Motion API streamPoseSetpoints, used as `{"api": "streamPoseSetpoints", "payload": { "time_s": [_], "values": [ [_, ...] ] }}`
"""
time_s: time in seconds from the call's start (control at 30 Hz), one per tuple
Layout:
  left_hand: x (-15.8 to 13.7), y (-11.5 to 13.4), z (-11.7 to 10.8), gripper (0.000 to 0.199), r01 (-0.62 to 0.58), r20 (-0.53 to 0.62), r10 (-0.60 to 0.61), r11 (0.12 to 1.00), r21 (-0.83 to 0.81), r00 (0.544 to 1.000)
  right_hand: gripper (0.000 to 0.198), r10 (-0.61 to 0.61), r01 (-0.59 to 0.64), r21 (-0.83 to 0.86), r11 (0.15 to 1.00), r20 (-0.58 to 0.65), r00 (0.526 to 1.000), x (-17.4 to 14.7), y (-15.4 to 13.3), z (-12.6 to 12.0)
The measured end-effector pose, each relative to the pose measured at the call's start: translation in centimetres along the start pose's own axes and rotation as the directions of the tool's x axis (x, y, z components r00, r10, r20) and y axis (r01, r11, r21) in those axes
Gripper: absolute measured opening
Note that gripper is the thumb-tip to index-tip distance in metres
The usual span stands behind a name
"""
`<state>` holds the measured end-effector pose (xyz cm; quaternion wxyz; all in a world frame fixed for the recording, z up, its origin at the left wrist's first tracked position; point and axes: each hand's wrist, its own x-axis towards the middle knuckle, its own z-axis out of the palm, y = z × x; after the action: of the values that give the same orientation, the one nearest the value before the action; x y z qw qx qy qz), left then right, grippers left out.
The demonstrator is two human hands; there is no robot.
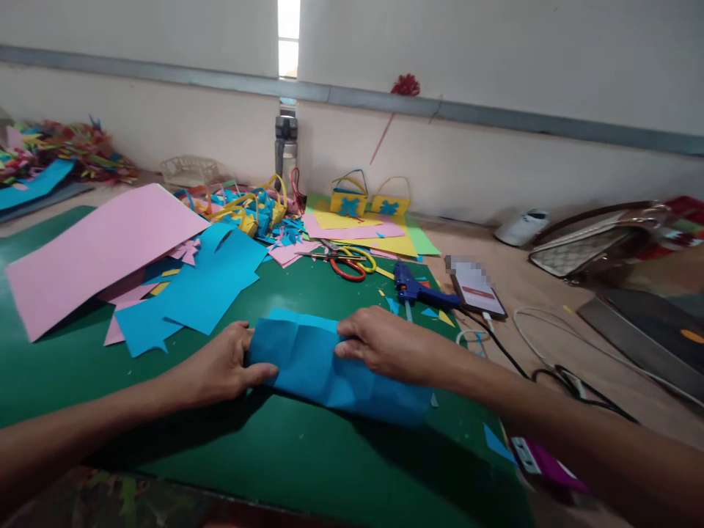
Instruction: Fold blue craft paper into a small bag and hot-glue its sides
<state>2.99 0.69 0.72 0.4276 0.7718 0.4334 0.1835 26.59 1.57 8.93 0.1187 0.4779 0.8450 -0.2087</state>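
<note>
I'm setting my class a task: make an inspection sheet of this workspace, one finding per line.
Surface: smooth green board, small paper scraps scattered on it.
Job's things: creased rectangular blue paper, held in both grips.
Clutter: large pink paper sheet, metal scissors with red and yellow handles, blue plastic glue gun.
Grips: left grip on the creased paper's left end, thumb on top; right grip at its upper edge.
Cables: white cord plugged into a dark-edged phone; tangled black cord.
Surroundings: white wall; upright grey-capped bottle; two yellow paper bags.
</note>
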Motion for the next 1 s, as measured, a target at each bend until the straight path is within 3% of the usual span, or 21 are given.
{"api": "streamPoseSetpoints", "payload": {
  "time_s": [0.13,0.3,0.53,0.7,0.83,1.0],
  "values": [
    [0.1,0.0,-0.2,0.023,0.023,-0.025,-0.023,1.0,-0.009,0.999,0.023,-0.061,0.044,0.102,0.994,0.168,0.984,3.1,2.4,0.3],
    [0.9,-0.1,-0.3,0.052,0.157,-0.17,-0.173,0.982,-0.104,0.97,0.017,-0.088,0.07,0.09,0.994,0.216,0.972,4.3,2.9,0.3],
    [0.9,-0.9,0.3,0.048,0.046,-0.241,-0.019,0.993,0.107,0.97,0.018,-0.031,-0.012,0.149,0.989,0.283,0.959,3.2,4.3,-0.2],
    [0.5,-2.2,1.0,0.043,-0.082,-0.332,0.189,0.947,0.31,0.924,0.02,0.071,-0.091,0.099,0.991,0.188,0.98,2.8,4.0,1.2],
    [0.8,-2.5,0.9,0.037,-0.121,-0.319,0.285,0.885,0.449,0.904,0.021,0.187,-0.185,-0.048,0.982,0.054,0.981,2.7,3.3,2.7],
    [1.1,-2.6,0.8,0.032,-0.201,-0.302,0.365,0.866,0.458,0.881,0.022,0.207,-0.21,-0.148,0.966,-0.037,0.978,2.3,3.2,3.8]
  ]
}}
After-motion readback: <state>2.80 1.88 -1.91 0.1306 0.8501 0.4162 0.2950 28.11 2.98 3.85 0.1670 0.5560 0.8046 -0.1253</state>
